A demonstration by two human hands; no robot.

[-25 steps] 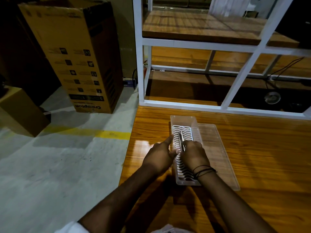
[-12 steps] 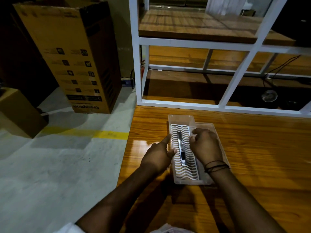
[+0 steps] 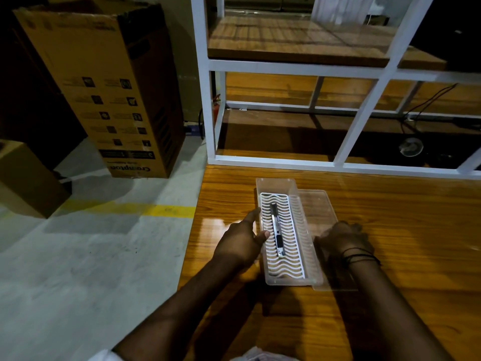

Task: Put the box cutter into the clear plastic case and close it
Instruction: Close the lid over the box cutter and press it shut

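The box cutter (image 3: 276, 234) lies lengthwise on the white wavy insert (image 3: 282, 237) inside the clear plastic case (image 3: 287, 233), free of both hands, with bare grid showing on every side of it. The case stands open on the wooden table (image 3: 390, 230), its near end close to the person and its far end pointing at the white metal rack (image 3: 364, 71). Its left wall runs near the table's left edge, beyond which the concrete floor (image 3: 91, 256) drops away. The left hand (image 3: 240, 243) presses against that left wall, forefinger stretched along the rim and thumb touching it, steadying rather than gripping around it. The clear lid (image 3: 316, 204) lies flat just beside the case on the right; the right hand (image 3: 343, 241) rests curled on its near part, seen partly through the plastic, and whether the fingers pinch the lid cannot be told. To the right the tabletop is open wood. A tall cardboard box (image 3: 104, 87) stands on the floor to the far left, a smaller one (image 3: 23, 178) cut off by the frame edge. The lid's near edge is hard to trace against the dark forearm.
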